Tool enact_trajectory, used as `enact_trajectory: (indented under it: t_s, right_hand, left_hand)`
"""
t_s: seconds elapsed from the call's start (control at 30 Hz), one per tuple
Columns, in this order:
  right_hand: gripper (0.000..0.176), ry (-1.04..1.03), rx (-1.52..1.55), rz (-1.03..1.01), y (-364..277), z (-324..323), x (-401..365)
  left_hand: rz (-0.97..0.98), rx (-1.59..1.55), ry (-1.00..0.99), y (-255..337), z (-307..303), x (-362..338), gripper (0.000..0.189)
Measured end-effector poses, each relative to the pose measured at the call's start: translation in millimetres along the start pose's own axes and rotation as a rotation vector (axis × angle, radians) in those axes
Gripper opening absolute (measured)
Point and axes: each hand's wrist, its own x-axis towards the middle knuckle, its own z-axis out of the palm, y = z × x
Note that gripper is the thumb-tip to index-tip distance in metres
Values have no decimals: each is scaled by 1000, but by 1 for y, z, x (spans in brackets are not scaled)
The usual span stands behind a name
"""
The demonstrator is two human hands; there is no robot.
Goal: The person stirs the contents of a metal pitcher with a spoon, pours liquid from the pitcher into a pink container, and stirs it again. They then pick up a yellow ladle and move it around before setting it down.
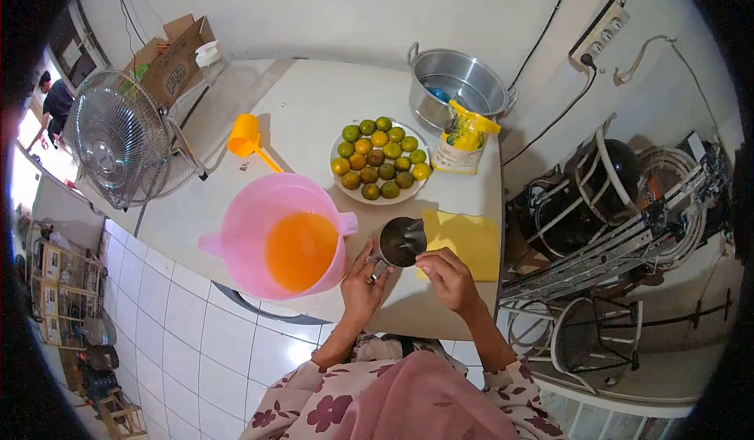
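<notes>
The white surface [306, 102] fills the middle of your view, with a standing fan [118, 138] at its left edge. Nearest you stands a pink jug [251, 220] holding orange liquid. Behind it is a plate [355, 195] piled with green and yellow citrus fruit. Farther back is a steel pot [471, 79] with a yellow packet [463, 138] leaning in front of it. A yellow cloth [470, 240] lies flat at the right edge. The metal cup [402, 241] sits between jug and cloth, just beside the jug's spout, near the front edge. Your left hand [361, 283] has its grip closed on the cup's near left side. Your right hand [448, 279] curls its fingers at the cup's near rim, and you cannot tell whether that grip holds anything. An orange scoop [247, 138] lies behind the jug
</notes>
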Motion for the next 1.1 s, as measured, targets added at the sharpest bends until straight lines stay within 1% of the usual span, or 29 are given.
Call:
enact_trajectory:
  t_s: [0.07, 0.1, 0.17, 0.2, 0.27, 0.4, 0.47, 0.5, 0.6, 0.67, 0.8, 0.87, 1.0, 1.07, 1.1]
  right_hand:
    - [12, 56, 120, 26, -1, 0, 0]
    - [12, 55, 121, 27, -3, -1, 1]
    - [12, 107, 114, 14, -5, -1, 6]
    - [12, 107, 113, 14, -2, 0, 5]
    - [12, 73, 47, 39, 7, 3, 2]
    - [13, -8, 60, 97, 2, -2, -2]
    - [13, 77, 116, 99, 1, -3, -1]
    - [13, 77, 116, 100, 0, -4, 0]
    - [13, 119, 50, 63, -1, -2, 3]
    - [13, 60, 14, 55, 1, 2, -3]
    - [14, 48, 77, 106, 3, 1, -8]
    - [13, 112, 69, 48, -2, -3, -4]
    - [13, 94, 60, 47, 4, 4, -5]
    - [13, 36, 42, 81, 7, 7, -11]
    - [13, 34, 43, 81, 6, 7, -12]
  left_hand:
    - [-38, -6, -13, -5, 3, -2, 30]
    - [-40, -6, -14, -4, 3, -3, 30]
    - [37, 49, 33, -3, 2, -2, 28]
    - [37, 48, 32, -3, 2, -2, 28]
    - [24, 47, -10, -3, 1, -2, 27]
    - [53, 54, 15, 2, 0, -2, 24]
    - [-71, 2, -62, 0, 2, -5, 22]
    - [-71, 2, -63, 0, 3, -5, 22]
    - [-19, 1, -20, -2, 5, -6, 22]
    - [-11, 4, -15, -4, 6, -7, 22]
    - [0, 14, -22, -1, 3, -5, 22]
    - [29, 40, -16, 0, 2, -5, 23]
    - [-7, -8, -17, -1, 4, -6, 23]
    - [100, 101, 19, -3, 4, -5, 22]
    - [98, 101, 20, -2, 4, -5, 22]
